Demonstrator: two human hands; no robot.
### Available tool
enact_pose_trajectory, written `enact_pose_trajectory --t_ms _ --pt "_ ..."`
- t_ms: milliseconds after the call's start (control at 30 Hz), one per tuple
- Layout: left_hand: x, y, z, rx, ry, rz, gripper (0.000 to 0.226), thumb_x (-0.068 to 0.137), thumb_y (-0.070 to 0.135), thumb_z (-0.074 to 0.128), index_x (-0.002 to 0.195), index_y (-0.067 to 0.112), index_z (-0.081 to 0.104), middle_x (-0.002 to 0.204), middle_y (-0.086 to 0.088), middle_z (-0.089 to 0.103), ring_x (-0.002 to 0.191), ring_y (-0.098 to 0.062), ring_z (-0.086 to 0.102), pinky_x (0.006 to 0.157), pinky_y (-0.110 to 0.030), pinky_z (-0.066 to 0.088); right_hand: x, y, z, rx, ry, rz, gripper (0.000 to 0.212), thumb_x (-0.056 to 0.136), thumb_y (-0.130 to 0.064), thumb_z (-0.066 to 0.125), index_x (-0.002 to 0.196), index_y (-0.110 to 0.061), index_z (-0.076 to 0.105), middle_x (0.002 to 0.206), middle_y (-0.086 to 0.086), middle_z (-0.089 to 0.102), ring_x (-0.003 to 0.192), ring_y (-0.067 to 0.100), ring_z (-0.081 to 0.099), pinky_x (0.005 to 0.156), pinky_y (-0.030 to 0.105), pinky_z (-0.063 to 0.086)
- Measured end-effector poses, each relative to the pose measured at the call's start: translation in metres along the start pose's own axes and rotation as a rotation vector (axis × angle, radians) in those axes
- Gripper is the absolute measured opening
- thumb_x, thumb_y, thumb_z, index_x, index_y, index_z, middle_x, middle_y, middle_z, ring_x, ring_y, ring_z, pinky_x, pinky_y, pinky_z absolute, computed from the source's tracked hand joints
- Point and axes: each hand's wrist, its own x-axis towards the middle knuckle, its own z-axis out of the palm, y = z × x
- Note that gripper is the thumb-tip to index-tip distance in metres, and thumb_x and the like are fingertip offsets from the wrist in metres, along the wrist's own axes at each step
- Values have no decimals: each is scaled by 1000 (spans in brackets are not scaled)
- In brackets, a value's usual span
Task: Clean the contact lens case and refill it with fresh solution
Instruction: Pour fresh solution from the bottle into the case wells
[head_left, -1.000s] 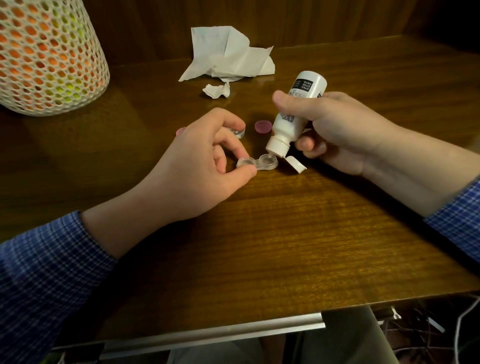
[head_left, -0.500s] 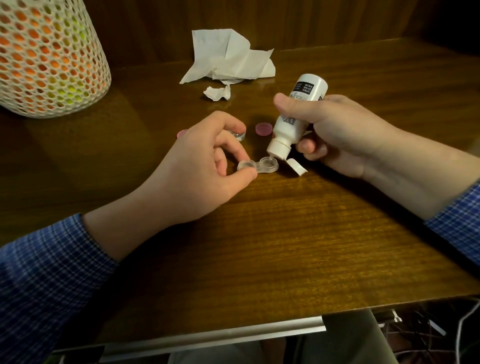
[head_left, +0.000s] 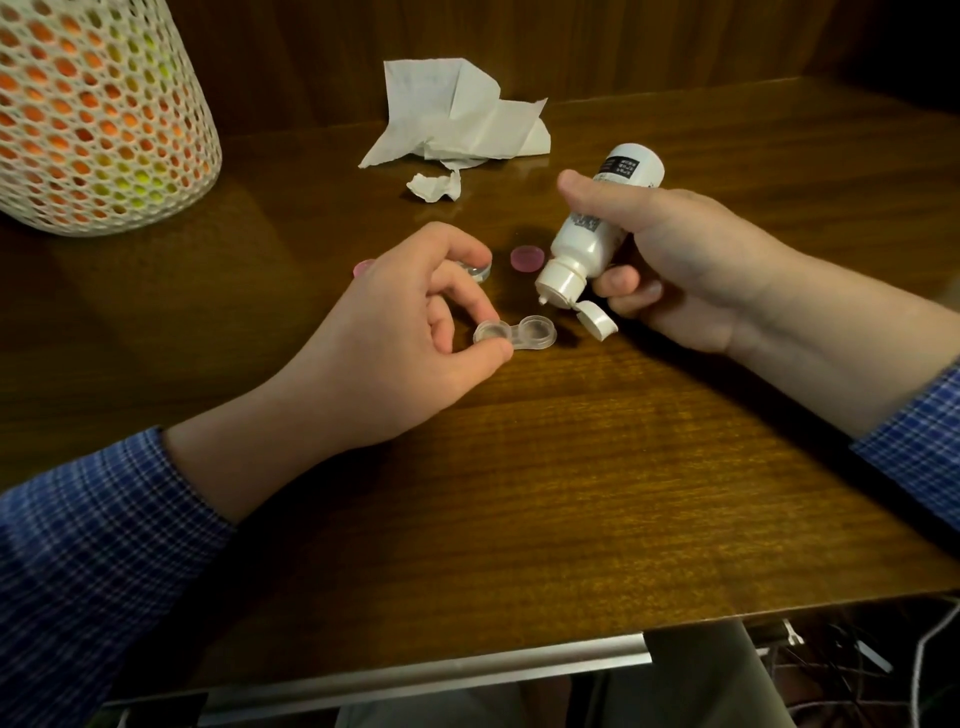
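On the dark brown wooden table (head_left: 571, 467) your two hands worked close together at the middle. Your right hand (head_left: 691, 270) was wrapped round the small white plastic solution bottle (head_left: 592, 234), tilted nozzle-down with its hinged flip cap (head_left: 597, 319) hanging open. Your left hand (head_left: 400, 332) pinched the left well of the clear twin-well plastic lens case (head_left: 514, 332) between thumb and fingertip. The case lay flat on the table, its long axis running left to right, and the free right well sat just below and slightly left of the nozzle, not touching it. So your right hand was the nearer one for the next squeeze, I judged. The bottle carried a black label with white print, too small to read, and what looked like a printed code lower down.
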Motion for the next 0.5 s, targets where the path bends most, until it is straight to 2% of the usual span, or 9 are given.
enact_pose_trajectory --t_ms 133,233,367,433,500 --pt "0 -1 -1 4 -1 8 60 80 24 82 132 15 54 94 10 72 57 -8 62 61 -8 46 1 0 -1 22 15 16 36 90 -39 74 110 -15 56 78 0 62 43 3 41 33 11 30" --pt "0 -1 -1 2 2 9 61 79 25 82 132 15 54 94 10 72 58 -10 63 59 -8 46 2 0 -2 16 14 16 37 90 -39 74 111 -15 57 77 0 64 43 3 42 34 11 30" --pt "0 -1 -1 2 1 8 62 79 26 83 132 16 54 94 10 72 58 -11 62 56 -12 47 1 0 -1 19 -28 9 36 91 -39 73 110 -14 56 65 -3 70 43 3 42 35 10 30" --pt "0 -2 -1 2 3 -3 62 79 27 83 132 18 54 94 11 72 58 -8 63 61 -14 45 2 0 2 10 -42 0 37 91 -40 72 111 -14 56 74 0 73 44 3 42 36 10 31" --pt "0 -2 -1 -12 7 -16 62 79 28 85 132 18 54 94 11 73 57 -6 62 68 -16 42 3 1 8 -26 -52 -36 36 91 -39 73 110 -12 58 93 9 71 47 4 43 37 12 30"
